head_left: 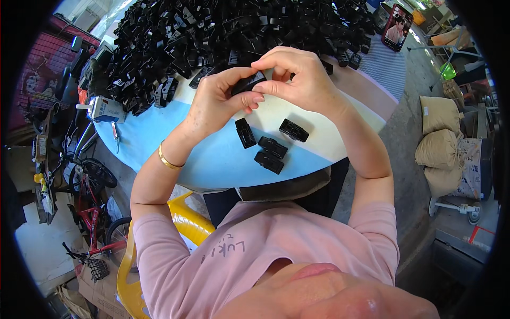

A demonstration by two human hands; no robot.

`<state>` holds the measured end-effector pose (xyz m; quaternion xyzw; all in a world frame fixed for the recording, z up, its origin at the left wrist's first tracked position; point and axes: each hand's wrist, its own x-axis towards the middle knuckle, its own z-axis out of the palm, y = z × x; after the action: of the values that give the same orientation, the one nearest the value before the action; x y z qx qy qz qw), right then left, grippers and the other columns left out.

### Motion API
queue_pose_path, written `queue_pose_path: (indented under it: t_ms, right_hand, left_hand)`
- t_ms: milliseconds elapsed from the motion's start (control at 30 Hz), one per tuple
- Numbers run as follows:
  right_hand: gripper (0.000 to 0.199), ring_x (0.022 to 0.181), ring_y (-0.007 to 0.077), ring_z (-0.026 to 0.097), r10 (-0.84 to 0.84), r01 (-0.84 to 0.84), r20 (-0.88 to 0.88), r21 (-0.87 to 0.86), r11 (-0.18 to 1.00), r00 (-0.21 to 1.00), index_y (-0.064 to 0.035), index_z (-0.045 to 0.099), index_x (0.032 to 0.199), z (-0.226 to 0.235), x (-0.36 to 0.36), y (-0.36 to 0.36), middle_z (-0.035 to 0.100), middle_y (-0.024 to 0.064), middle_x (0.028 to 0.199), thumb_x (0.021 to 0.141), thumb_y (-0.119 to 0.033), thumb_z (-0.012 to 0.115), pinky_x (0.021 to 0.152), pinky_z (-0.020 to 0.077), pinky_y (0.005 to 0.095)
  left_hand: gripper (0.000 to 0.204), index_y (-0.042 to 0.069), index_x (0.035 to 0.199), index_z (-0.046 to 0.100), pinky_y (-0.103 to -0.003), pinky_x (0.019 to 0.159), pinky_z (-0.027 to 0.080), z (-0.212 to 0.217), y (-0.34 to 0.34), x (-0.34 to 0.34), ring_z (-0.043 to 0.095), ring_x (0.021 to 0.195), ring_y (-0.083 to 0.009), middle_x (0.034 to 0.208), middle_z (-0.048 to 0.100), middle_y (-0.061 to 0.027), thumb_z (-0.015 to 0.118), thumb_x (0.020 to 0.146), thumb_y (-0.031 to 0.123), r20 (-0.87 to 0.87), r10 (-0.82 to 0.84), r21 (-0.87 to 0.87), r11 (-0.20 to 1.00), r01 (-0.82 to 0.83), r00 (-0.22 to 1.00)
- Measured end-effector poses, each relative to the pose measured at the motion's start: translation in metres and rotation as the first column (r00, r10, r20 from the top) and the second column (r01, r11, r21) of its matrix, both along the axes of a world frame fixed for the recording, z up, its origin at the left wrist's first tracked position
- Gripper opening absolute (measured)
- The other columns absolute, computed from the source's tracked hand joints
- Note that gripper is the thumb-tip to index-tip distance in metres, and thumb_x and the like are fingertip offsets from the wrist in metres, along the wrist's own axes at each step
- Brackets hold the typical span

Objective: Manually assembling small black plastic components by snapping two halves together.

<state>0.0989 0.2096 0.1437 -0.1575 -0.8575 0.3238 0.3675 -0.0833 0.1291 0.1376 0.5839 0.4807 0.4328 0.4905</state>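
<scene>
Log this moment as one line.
left hand: holds black part | right hand: at its end | table: four loose black parts, black heap beyond

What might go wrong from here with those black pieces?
The black piece pinched between the left hand and right hand might slip.
The lowest of the four loose pieces lies near the table's front edge; a stray forearm could knock it off.
The heaped pile might shed pieces if bumped.

Four black parts (245, 133) lie apart from one pile (207, 37), one phone (397, 28).
</scene>
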Motion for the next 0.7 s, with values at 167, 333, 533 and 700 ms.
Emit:
queue_pose_path:
  t_ms: [167, 333, 533, 700]
  right_hand:
    - [0.020, 0.064, 0.0050, 0.056, 0.159, -0.171, -0.063, -0.304, 0.937, 0.985, -0.0008, 0.063, 0.102, 0.021, 0.035, 0.035, 0.065, 0.0040, 0.083, 0.085, -0.012, 0.060, 0.059, 0.0469, 0.0184]
    - [0.032, 0.076, 0.0141, 0.064, -0.733, 0.701, 0.251, 0.218, 0.679, 0.632, -0.0085, 0.066, 0.101, 0.006, 0.085, 0.086, 0.068, 0.0054, 0.088, 0.078, -0.030, 0.069, 0.068, 0.0501, 0.0261]
    - [0.037, 0.080, 0.0218, 0.064, -0.764, 0.649, 0.478, 0.422, 0.633, 0.433, -0.0140, 0.064, 0.105, -0.014, 0.062, 0.092, 0.066, 0.0065, 0.088, 0.072, -0.029, 0.072, 0.070, 0.0501, 0.0325]
    - [0.036, 0.073, 0.0201, 0.061, -0.770, 0.668, 0.233, 0.391, 0.634, 0.594, -0.0182, 0.062, 0.110, -0.021, 0.060, 0.092, 0.059, 0.0047, 0.074, 0.074, -0.017, 0.066, 0.068, 0.0499, 0.0314]
  left_hand:
    - [0.030, 0.002, 0.108, 0.058, -0.027, 0.066, 0.051, -0.008, -0.003, 0.014, 0.062, 0.077, -0.0169, 0.088, 0.063, -0.0093, 0.065, 0.078, 0.002, -0.297, -0.099, 0.388, 0.896, 0.215, 0.950]
    - [0.028, 0.002, 0.104, 0.060, -0.037, 0.080, 0.047, -0.010, -0.005, 0.027, 0.055, 0.093, -0.0304, 0.097, 0.060, -0.0136, 0.066, 0.077, 0.008, -0.549, -0.245, 0.383, 0.776, 0.501, 0.799]
    - [0.030, 0.003, 0.103, 0.060, -0.036, 0.082, 0.046, -0.007, 0.008, 0.031, 0.052, 0.095, -0.0314, 0.102, 0.056, -0.0132, 0.066, 0.077, 0.016, -0.575, -0.107, 0.450, 0.787, 0.423, 0.811]
    - [0.032, 0.007, 0.107, 0.058, -0.036, 0.078, 0.048, -0.027, 0.052, 0.054, 0.052, 0.089, -0.0260, 0.102, 0.050, -0.0093, 0.060, 0.076, 0.007, -0.725, 0.277, 0.600, 0.704, 0.381, 0.630]
